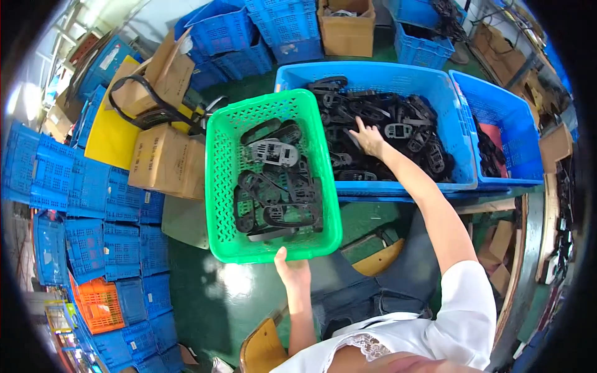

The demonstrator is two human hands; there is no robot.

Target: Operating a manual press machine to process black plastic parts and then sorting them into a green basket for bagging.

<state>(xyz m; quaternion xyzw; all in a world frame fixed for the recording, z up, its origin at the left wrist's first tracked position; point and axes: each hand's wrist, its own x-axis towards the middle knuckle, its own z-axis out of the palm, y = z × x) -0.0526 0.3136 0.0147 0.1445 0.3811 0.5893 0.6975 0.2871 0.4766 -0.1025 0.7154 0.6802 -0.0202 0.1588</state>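
Observation:
A green plastic basket (219, 248) is in front of me on the left, with several black and grey plastic parts (273, 151) lying in it. My left hand (292, 270) grips its near rim, thumb on top and the other fingers hidden beneath. To the right stands a large blue bin (367, 68) heaped with similar black parts (429, 138), some shaped like long loops. My right hand (370, 139) reaches over that heap near its middle. Its fingers are apart, with the index stretched out, and I see nothing held in them.
Another blue bin (507, 102) with more black parts adjoins on the right. Cardboard boxes (160, 158) and a yellow surface (109, 138) lie beyond the basket to the left. Blue crates (127, 248) are stacked at far left, with an orange crate (99, 304) among them. A wooden seat (264, 348) is below.

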